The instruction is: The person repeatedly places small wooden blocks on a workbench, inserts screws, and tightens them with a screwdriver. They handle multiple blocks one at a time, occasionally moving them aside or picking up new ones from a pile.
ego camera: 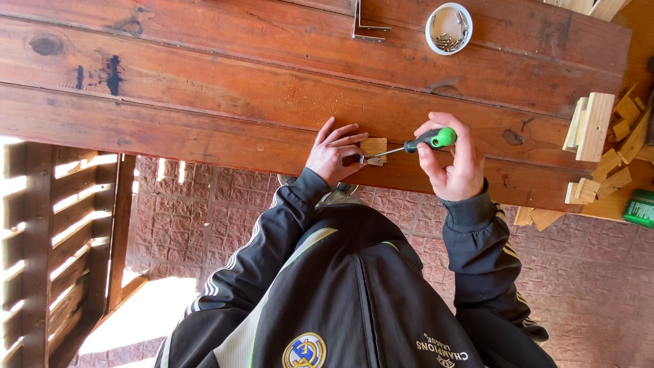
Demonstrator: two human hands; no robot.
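**Screwdriver held to a small wood block at the table edge**

While I look down from the head camera, the biggest thing I see is the reddish-brown plank table (204, 102), which fills the whole upper half of the frame. Below it, at the lower part of the frame, is the paved brick floor (204, 225), and at the far left a slatted wooden fence (41, 238) with sunlight between the slats.

At the right edge of the frame a heap of pale wood offcuts (599, 136) lies on the table, some pieces standing, some flat. A green container (640, 208) shows just below them, cut by the frame edge.

Near the upper centre sits a round white bowl (448, 28) with screws inside, and just left of it a metal angle bracket (368, 24).

My left hand (334, 153) lies at the near edge of the table, in the centre of the frame, with the fingers spread and pressing on a small wood block (373, 146); it holds the block down rather than closing around it. My right hand (453, 160) is just right of it and is closed around the green and black handle of a screwdriver (422, 142). The shaft lies nearly horizontal and points left, with the tip touching the block beside my left fingers.
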